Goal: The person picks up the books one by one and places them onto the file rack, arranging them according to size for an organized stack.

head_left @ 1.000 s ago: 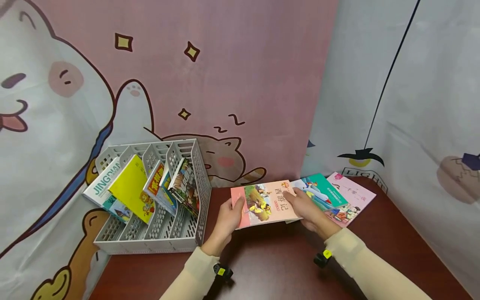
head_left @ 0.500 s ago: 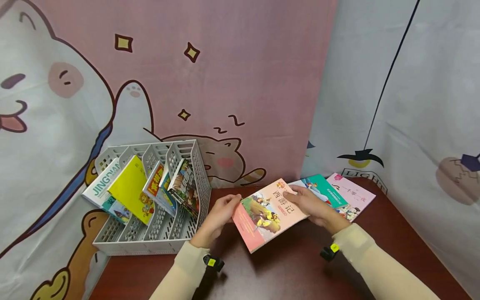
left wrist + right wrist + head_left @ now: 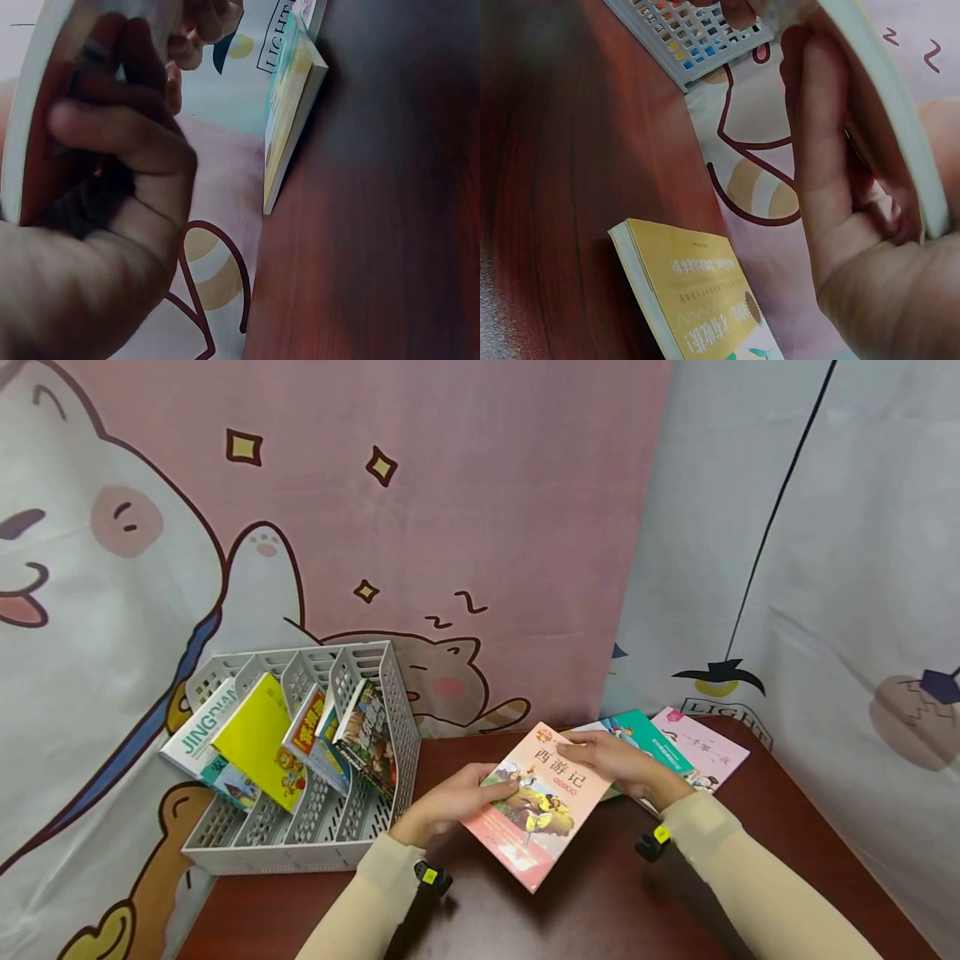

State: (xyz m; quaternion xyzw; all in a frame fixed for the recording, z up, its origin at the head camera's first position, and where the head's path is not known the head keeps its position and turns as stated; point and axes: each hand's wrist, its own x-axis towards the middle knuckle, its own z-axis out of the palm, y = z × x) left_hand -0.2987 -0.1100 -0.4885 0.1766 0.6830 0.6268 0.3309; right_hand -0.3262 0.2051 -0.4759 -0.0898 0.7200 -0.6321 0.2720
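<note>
A pink-orange storybook with a cartoon cover is held tilted above the table, front cover up. My left hand grips its left edge, thumb on the cover and the other fingers behind. At the upper right edge, my right hand grips the same book. The left wrist view shows the left fingers curled against the back of the book. In the right wrist view, the right fingers lie behind the book's thick page edge.
A grey slotted book rack stands at left, with several books leaning in its compartments, among them a yellow book. Behind my right hand lie a green-covered book and a pink book on the dark red table. Printed cloth hangs behind.
The book has turned from lying nearly level sideways to slanting, its lower end swinging down toward me. My left hand has shifted its hold, its thumb now further onto the cover.
</note>
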